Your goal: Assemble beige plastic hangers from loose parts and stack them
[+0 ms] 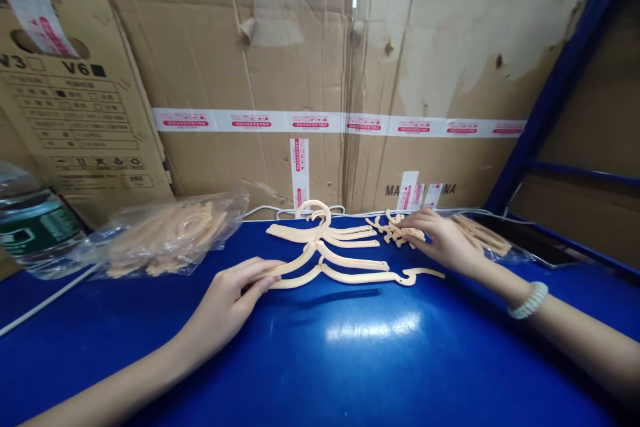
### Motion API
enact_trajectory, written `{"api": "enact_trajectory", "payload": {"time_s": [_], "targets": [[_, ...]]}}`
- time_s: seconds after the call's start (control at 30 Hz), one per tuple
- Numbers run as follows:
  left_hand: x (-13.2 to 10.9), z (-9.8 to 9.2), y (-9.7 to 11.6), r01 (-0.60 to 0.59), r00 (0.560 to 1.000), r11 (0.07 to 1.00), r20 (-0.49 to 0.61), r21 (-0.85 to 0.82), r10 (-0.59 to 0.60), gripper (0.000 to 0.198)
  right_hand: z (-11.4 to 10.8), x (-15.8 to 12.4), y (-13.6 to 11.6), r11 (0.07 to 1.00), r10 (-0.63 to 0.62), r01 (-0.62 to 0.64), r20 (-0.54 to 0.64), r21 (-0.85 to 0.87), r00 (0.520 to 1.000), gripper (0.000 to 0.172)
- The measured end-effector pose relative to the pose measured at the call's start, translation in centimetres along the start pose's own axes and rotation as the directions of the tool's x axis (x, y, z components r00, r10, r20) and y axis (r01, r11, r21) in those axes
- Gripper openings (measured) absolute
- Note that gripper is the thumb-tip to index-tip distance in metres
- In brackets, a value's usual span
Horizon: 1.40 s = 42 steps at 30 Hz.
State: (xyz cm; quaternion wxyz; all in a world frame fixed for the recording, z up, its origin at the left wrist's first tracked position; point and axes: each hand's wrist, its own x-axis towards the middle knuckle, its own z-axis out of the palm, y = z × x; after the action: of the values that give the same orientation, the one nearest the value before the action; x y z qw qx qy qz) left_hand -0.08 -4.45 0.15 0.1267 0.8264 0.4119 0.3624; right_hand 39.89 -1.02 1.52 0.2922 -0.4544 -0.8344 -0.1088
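Note:
My left hand [245, 287] pinches the left arm end of a beige plastic clothes hanger [300, 260] on the blue tabletop. More hanger parts [350, 240] lie layered behind it, with curved hooks at the top middle. The front hanger's right arm has a small S-shaped hook piece [409, 277] at its tip. My right hand [433, 233] reaches over a pile of small hook pieces [393, 230], its fingers and thumb closed in among them. Which piece it grips is partly hidden by the fingers.
On the left are a clear bag of beige parts [170, 237] and a water bottle [37, 223]. Another bag of parts [483, 235] and a dark flat device [530, 243] lie at the right. Cardboard [260, 67] stands behind; a white cable [50, 300] crosses the left side.

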Motion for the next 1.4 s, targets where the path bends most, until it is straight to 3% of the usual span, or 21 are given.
{"api": "enact_trajectory", "payload": {"time_s": [0.13, 0.43, 0.77, 1.03, 1.17, 1.27, 1.33, 1.4], "targets": [[-0.1, -0.1, 0.1, -0.011, 1.0, 1.0, -0.014, 0.018, 0.012, 0.027, 1.1, 0.0, 0.3, 0.998, -0.027, 0.033, 0.116, -0.046, 0.993, 0.028], [-0.2, -0.1, 0.2, -0.014, 0.999, 1.0, -0.03, 0.019, 0.015, 0.027, 1.6, -0.5, 1.8, 0.992, -0.006, 0.026, 0.158, -0.124, 0.987, 0.032], [-0.2, 0.0, 0.2, -0.02, 0.999, 0.999, -0.05, 0.029, 0.022, 0.028, 1.5, -0.2, 0.9, 0.991, -0.045, 0.057, 0.101, -0.119, 0.994, 0.025], [-0.4, -0.1, 0.4, -0.012, 1.0, 1.0, -0.023, 0.005, 0.012, 0.027, 1.5, -0.1, 0.2, 0.999, -0.031, 0.031, 0.039, 0.009, 0.999, 0.025], [-0.5, -0.2, 0.3, -0.003, 1.0, 1.0, -0.018, 0.002, 0.003, 0.027, 1.0, -0.1, -0.9, 0.988, 0.096, -0.079, -0.132, 0.13, 0.987, 0.034], [-0.5, -0.2, 0.3, 0.001, 1.0, 1.0, -0.02, -0.001, -0.001, 0.027, 0.5, -0.3, -2.2, 0.941, 0.267, -0.198, -0.247, 0.274, 0.931, 0.038], [-0.5, -0.2, 0.3, 0.004, 1.0, 1.0, -0.024, -0.006, -0.005, 0.027, 0.2, -0.3, -3.2, 0.813, 0.449, -0.27, -0.259, 0.516, 0.855, 0.036], [-0.5, -0.2, 0.4, 0.007, 1.0, 1.0, -0.03, -0.008, -0.008, 0.026, -0.1, -0.3, -4.1, 0.577, 0.612, -0.292, -0.167, 0.763, 0.773, 0.035]]}}
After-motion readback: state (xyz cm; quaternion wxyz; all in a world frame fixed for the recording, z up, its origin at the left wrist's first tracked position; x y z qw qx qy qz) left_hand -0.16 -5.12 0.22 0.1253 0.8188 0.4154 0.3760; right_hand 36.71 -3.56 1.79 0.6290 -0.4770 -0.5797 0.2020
